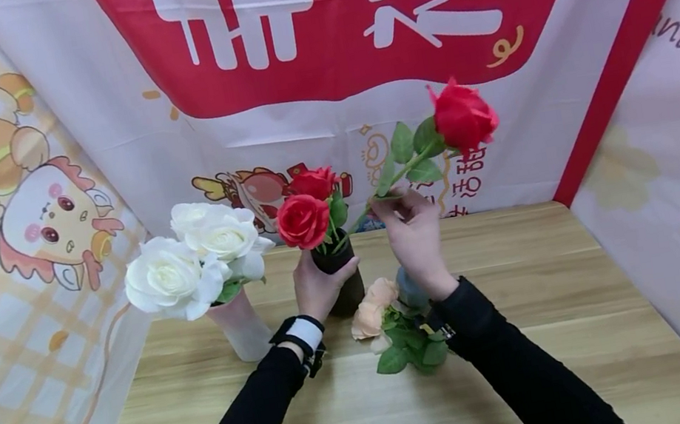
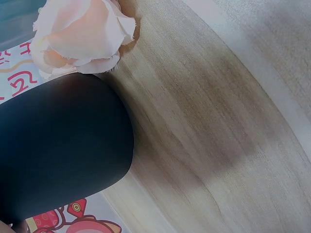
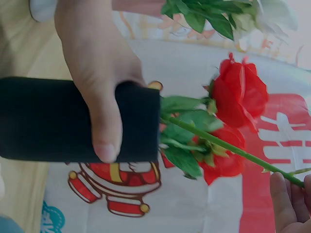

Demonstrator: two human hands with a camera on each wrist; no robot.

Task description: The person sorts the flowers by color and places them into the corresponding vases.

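A black vase (image 1: 348, 293) stands on the table with two red roses (image 1: 304, 221) in it. My left hand (image 1: 318, 283) grips the vase near its rim, thumb across the front in the right wrist view. Between the fingers and thumb of my right hand (image 1: 413, 233) is the green stem (image 3: 233, 149) of a third red rose (image 1: 464, 115). That stem slants, its lower end at the vase mouth and its bloom up to the right. In the left wrist view the vase (image 2: 63, 145) fills the left side, and only a sliver of hand shows.
Left of the black vase, a pink and white vase (image 1: 243, 329) holds several white roses (image 1: 164, 275). Peach roses (image 1: 375, 307) with green leaves (image 1: 410, 346) are under my right forearm, beside a partly hidden blue-grey object (image 1: 410, 290). Printed cloth (image 1: 325, 121) hangs behind the wooden table (image 1: 540, 358).
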